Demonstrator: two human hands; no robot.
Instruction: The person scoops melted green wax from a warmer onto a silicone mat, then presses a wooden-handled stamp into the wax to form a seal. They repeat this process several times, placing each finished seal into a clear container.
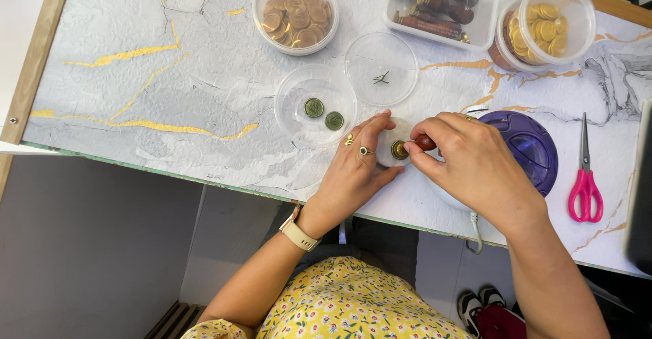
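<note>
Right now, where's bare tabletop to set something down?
Free: the wide stretch left of the empty clear dish, out to the wooden edge. Smaller gap between purple device and pink scissors. Crowded: back row of tubs, and around both hands.

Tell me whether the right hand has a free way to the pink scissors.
Probably yes. The right hand holds a wooden-handled stamp, but the pink scissors lie flat just beyond the purple device, nothing covering them.
</note>
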